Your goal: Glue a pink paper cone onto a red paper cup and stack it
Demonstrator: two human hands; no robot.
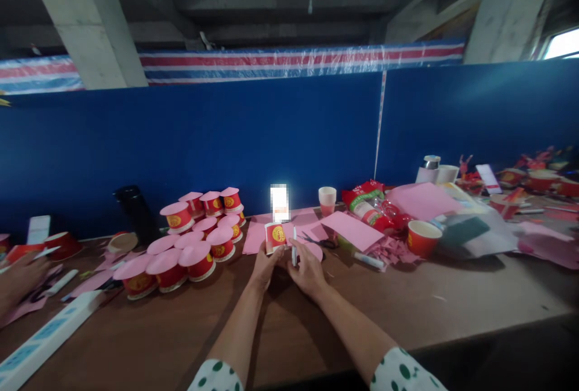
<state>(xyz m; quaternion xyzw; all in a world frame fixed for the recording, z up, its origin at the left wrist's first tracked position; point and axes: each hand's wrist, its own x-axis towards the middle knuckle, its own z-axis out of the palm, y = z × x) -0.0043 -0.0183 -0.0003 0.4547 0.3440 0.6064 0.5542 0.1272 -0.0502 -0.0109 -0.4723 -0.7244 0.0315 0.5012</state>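
Observation:
My left hand [265, 267] is closed round a small red paper cup [277, 236] with a gold emblem and a white rim. Close beside it, my right hand [308, 270] grips a slim white pen-shaped stick [294, 247], held upright; its exact kind is unclear. A round pink paper disc [315, 251] lies just behind my right fingers. Scissors [328, 242] with dark handles rest on pink paper sheets [257, 231] beyond my hands. To the left stand several red paper cups [199, 263], each topped with a pink paper disc.
Against the blue partition [271, 131] a lit phone [279, 203] stands upright. A black bottle [136, 216] is at left, near a white power strip [49, 336] and another person's hand [22, 282]. A red cup [423, 239], paper scraps [398, 251] and a marker [368, 260] lie right.

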